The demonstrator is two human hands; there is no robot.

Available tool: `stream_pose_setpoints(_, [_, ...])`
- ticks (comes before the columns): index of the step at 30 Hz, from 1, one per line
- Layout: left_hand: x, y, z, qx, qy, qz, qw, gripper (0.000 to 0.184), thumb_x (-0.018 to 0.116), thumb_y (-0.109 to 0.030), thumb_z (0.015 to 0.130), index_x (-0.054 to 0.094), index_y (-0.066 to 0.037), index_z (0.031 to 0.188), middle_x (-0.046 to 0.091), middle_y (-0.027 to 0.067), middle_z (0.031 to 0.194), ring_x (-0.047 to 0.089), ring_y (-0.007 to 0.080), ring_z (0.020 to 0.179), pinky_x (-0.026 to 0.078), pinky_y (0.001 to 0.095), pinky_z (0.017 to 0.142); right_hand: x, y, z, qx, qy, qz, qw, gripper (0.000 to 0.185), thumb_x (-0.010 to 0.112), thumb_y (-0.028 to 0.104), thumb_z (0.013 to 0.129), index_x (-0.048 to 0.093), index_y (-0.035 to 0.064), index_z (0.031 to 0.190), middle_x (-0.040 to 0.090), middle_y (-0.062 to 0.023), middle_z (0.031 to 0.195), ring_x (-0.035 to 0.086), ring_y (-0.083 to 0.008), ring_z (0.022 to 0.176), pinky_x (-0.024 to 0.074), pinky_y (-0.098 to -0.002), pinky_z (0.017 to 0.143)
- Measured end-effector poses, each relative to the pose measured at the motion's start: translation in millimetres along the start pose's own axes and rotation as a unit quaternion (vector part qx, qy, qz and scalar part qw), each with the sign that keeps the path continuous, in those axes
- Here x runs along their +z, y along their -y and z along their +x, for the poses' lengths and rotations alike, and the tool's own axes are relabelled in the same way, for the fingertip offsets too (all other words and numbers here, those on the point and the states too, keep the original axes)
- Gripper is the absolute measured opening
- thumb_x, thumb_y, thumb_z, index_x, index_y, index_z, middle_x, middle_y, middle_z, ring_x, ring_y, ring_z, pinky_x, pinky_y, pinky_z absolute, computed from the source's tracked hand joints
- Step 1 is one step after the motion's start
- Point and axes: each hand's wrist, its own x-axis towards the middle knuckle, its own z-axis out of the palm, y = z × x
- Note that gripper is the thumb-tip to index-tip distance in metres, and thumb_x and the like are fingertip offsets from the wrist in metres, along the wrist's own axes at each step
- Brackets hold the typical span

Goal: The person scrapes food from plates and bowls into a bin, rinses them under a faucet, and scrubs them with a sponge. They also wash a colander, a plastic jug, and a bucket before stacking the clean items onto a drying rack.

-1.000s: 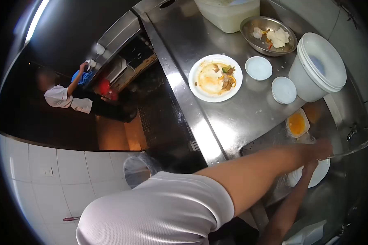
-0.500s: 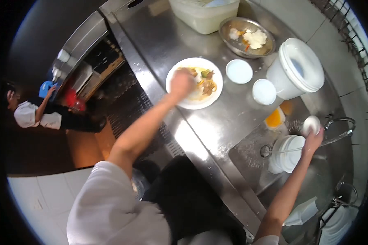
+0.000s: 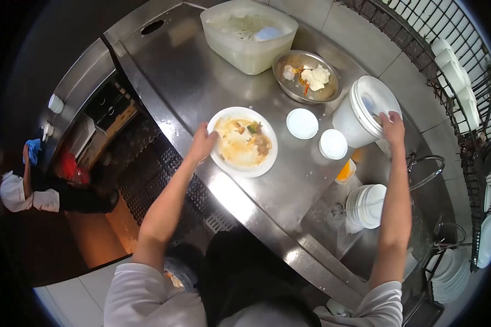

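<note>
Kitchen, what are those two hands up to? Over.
Left hand gripping edge of food-smeared plate. Right hand at rim of white bucket. Two small white bowls sit between.

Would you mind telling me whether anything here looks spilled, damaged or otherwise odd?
Nothing looks broken. The counter has wet spots, and bits float in the tub. A little odd is the dish in the sink, as it holds something orange beside a white stack. The scraps on the plate look like ordinary leftovers.

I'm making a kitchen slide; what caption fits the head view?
Left hand at the edge of a food-smeared plate, right hand at the white bucket's rim, by a steel counter.
</note>
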Motion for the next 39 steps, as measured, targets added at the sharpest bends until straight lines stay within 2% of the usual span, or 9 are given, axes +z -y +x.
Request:
stream_pose_setpoints(3, [-18.7,-17.3,6.2,0.013,-0.039,-0.044,0.998,0.038,0.053,-0.005,0.082,0.043,0.007,0.117,0.062,0.0174,0.094,0.062,0.0201,0.076,0.051,0.0306,0.067,-7.2,2.4,-48.2,-0.019,-0.171,0.061,0.983,0.041,0.064,0.031,0.08,0.057,0.0001,0.107,0.063,-0.0184,0.101,0.06,-0.0292,0.095,0.045,-0.0368,0.083])
stream_pose_setpoints(7, [-39.9,-107.1,30.8,-0.062,0.019,-0.205,0.977,0.036,0.055,0.002,0.078,0.051,0.007,0.114,0.063,0.0187,0.101,0.064,0.0246,0.086,0.053,0.0331,0.075,11.5,-32.8,-125.1,0.017,-0.116,0.249,0.961,0.021,0.055,0.024,0.089,0.059,0.0046,0.096,0.063,-0.0081,0.093,0.06,-0.0188,0.083,0.0461,-0.0302,0.074])
stream_pose_setpoints(11, [0.2,-189.2,103.2,0.033,0.074,-0.2,0.976,0.032,0.057,0.003,0.076,0.054,0.01,0.107,0.064,0.0191,0.095,0.066,0.0232,0.078,0.054,0.033,0.063,3.2,-35.8,-222.5,0.343,0.049,0.518,0.782,0.018,0.053,0.027,0.09,0.057,0.0099,0.093,0.062,-0.0023,0.085,0.056,-0.0116,0.071,0.0407,-0.0247,0.061])
stream_pose_setpoints(17, [142.1,-274.7,172.4,0.329,-0.066,0.354,0.873,0.033,0.058,-0.014,0.074,0.056,0.008,0.098,0.063,0.0249,0.091,0.064,0.0362,0.082,0.052,0.0421,0.066,-50.8,-65.0,-339.6,0.473,0.001,0.533,0.701,0.018,0.052,0.024,0.092,0.056,0.0084,0.099,0.063,-0.0036,0.086,0.06,-0.0116,0.074,0.0473,-0.0254,0.062])
stream_pose_setpoints(24, [229.4,-238.4,185.5,0.534,0.029,0.549,0.642,0.02,0.052,-0.014,0.082,0.052,-0.005,0.101,0.061,0.0172,0.091,0.063,0.0357,0.08,0.052,0.044,0.067,-113.8,-91.5,-406.0,0.453,-0.135,0.532,0.703,0.019,0.049,0.027,0.094,0.056,0.0094,0.094,0.063,-0.0043,0.084,0.06,-0.0117,0.068,0.0472,-0.0243,0.056])
stream_pose_setpoints(34, [117.8,-258.3,186.2,0.357,-0.223,0.256,0.87,0.026,0.054,-0.017,0.076,0.059,0.007,0.081,0.062,0.0283,0.079,0.06,0.0442,0.083,0.047,0.0494,0.072,-84.8,-112.3,-409.8,0.488,-0.116,0.557,0.662,0.024,0.046,0.031,0.095,0.056,0.0093,0.095,0.064,-0.0055,0.085,0.061,-0.0138,0.068,0.0487,-0.0257,0.057])
stream_pose_setpoints(37, [68.4,-245.2,144.0,0.163,-0.175,0.164,0.957,0.034,0.058,-0.017,0.075,0.06,0.011,0.094,0.064,0.0239,0.083,0.064,0.0306,0.078,0.048,0.0423,0.072,-68.5,-121.4,-388.0,0.477,-0.085,0.586,0.65,0.027,0.044,0.033,0.095,0.054,0.0081,0.1,0.064,-0.0082,0.092,0.061,-0.0167,0.076,0.0496,-0.0287,0.064])
stream_pose_setpoints(38, [60.7,-225.5,128.9,0.133,-0.099,-0.123,0.978,0.031,0.059,-0.012,0.079,0.06,0.01,0.1,0.065,0.0181,0.089,0.062,0.0236,0.075,0.049,0.0364,0.068,-60.9,-120.2,-376.9,0.469,-0.082,0.606,0.638,0.025,0.044,0.033,0.094,0.053,0.0099,0.1,0.063,-0.0075,0.092,0.06,-0.0173,0.077,0.0482,-0.0296,0.066])
stream_pose_setpoints(39, [52.2,-221.3,99.0,0.117,-0.061,-0.158,0.979,0.031,0.058,-0.006,0.081,0.057,0.01,0.107,0.064,0.0165,0.097,0.064,0.0232,0.078,0.051,0.0332,0.069,-45.1,-136.9,-372.0,0.452,-0.049,0.623,0.636,0.028,0.045,0.032,0.094,0.051,0.0086,0.106,0.063,-0.0096,0.098,0.06,-0.0189,0.081,0.0484,-0.0314,0.071])
